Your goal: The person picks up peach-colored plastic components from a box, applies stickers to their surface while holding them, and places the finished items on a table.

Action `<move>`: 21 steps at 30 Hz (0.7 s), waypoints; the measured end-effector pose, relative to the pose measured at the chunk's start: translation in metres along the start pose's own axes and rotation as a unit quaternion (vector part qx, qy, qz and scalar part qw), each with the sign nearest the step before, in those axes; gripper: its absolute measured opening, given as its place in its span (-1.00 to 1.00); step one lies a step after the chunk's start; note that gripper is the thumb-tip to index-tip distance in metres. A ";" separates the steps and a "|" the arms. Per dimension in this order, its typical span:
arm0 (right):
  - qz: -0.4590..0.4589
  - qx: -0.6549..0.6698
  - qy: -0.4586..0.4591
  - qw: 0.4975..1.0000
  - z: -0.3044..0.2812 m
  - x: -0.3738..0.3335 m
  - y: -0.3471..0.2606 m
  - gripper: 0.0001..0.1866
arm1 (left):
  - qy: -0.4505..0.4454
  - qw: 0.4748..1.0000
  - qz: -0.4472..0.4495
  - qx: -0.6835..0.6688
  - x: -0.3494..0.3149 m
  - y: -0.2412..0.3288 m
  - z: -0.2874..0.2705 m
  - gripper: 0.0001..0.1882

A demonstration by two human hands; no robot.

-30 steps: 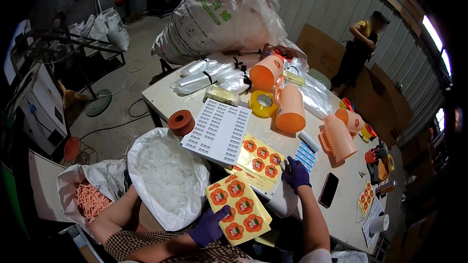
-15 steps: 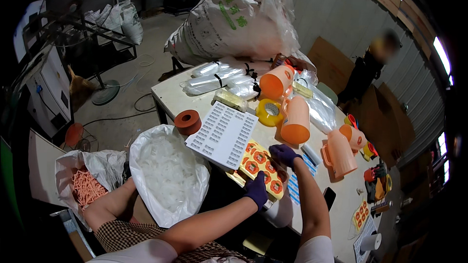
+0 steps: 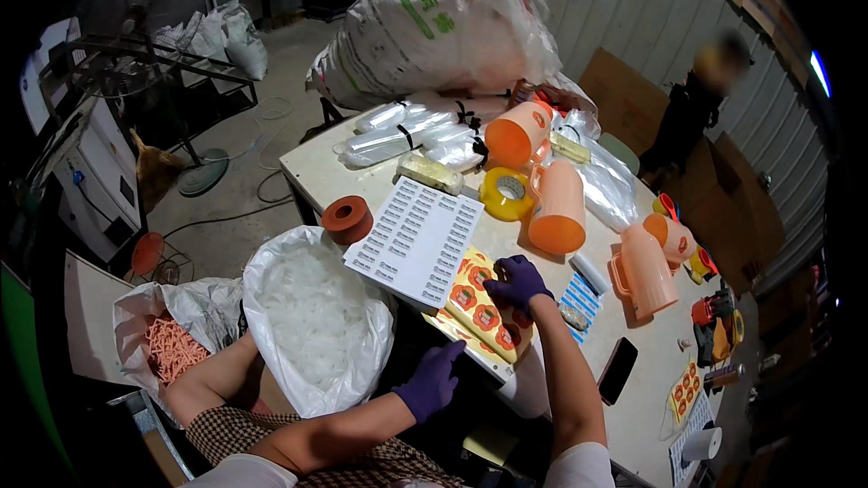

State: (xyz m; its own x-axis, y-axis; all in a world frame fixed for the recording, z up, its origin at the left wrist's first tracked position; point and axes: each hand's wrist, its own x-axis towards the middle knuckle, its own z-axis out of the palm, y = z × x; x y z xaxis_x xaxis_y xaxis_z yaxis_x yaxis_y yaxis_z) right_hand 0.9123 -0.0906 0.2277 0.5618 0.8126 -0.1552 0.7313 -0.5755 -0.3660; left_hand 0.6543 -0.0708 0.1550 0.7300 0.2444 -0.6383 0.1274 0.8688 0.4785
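Note:
Both my hands wear purple gloves. My right hand (image 3: 520, 283) is at the upper right edge of a yellow sheet of round red-orange stickers (image 3: 485, 317), its bent fingers closed on that edge. My left hand (image 3: 431, 383) is off the sheet, nearer my lap, with fingers stretched out and nothing in them. The sticker sheet lies at the table's near edge, beside a white sheet of small printed labels (image 3: 415, 239). Right of my right hand is a blue-and-white printed sheet (image 3: 580, 300).
Orange plastic jugs (image 3: 557, 208) stand and lie on the table (image 3: 307, 161) beside yellow tape (image 3: 507, 194). A brown-red roll (image 3: 347, 220) sits at the left edge. A white sack of clear pieces (image 3: 312, 325) is by my legs. A phone (image 3: 618, 370) lies right; a person (image 3: 692, 113) stands beyond.
My left hand has let go of the sticker sheet and drawn back toward my lap, its fingers straightening. My right hand has shifted slightly left over the sheet's upper edge. The view has turned slightly.

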 end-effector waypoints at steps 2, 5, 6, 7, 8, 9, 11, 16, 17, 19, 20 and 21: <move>0.013 0.044 -0.043 0.998 -0.004 -0.002 -0.009 -0.44 | -0.045 0.978 0.101 0.176 0.019 -0.011 -0.017 -0.40; -0.005 0.006 -0.106 0.994 0.000 -0.014 -0.023 -0.56 | -0.098 0.932 0.243 0.252 0.045 -0.025 -0.027 -0.32; -0.022 -0.020 -0.123 0.992 0.006 -0.019 -0.027 -0.56 | -0.080 0.890 0.317 0.317 0.049 -0.028 -0.025 -0.32; -0.062 -0.029 -0.125 0.990 0.013 -0.025 -0.028 -0.56 | -0.025 0.765 0.436 0.473 0.049 -0.031 -0.024 -0.35; -0.065 0.009 -0.146 0.987 0.020 -0.031 -0.027 -0.52 | -0.061 0.927 0.324 0.180 0.048 -0.034 -0.019 -0.39; -0.065 0.054 -0.144 0.986 0.026 -0.036 -0.023 -0.48 | -0.112 0.970 0.217 -0.008 0.044 -0.035 -0.017 -0.44; -0.020 0.182 0.004 0.983 0.037 -0.039 -0.013 -0.43 | -0.120 0.963 0.107 -0.214 0.036 -0.036 -0.010 -0.50; -0.040 0.003 0.124 0.991 0.038 -0.025 -0.001 -0.62 | -0.128 0.946 0.055 -0.292 0.040 -0.036 -0.012 -0.53; -0.048 0.023 0.096 0.994 0.036 -0.024 -0.005 -0.67 | -0.157 0.945 0.066 -0.280 0.044 -0.037 -0.014 -0.53; -0.051 0.039 0.036 0.997 0.039 -0.034 -0.019 -0.71 | -0.103 0.905 0.334 0.244 0.047 -0.042 -0.022 -0.54; -0.046 0.072 0.003 0.996 0.041 -0.043 -0.026 -0.68 | -0.159 0.954 0.242 0.075 0.047 -0.044 -0.027 -0.53; -0.049 0.104 -0.040 0.993 0.043 -0.052 -0.033 -0.66 | -0.210 0.963 0.140 -0.099 0.044 -0.047 -0.030 -0.53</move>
State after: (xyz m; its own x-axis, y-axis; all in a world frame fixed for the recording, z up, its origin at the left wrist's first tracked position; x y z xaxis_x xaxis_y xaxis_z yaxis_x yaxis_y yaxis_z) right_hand 0.8420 -0.1100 0.2085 0.4540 0.8728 -0.1792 0.6797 -0.4694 -0.5637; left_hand 0.6600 -0.0875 0.0864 0.9295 0.3213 -0.1814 -0.2134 0.8692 0.4460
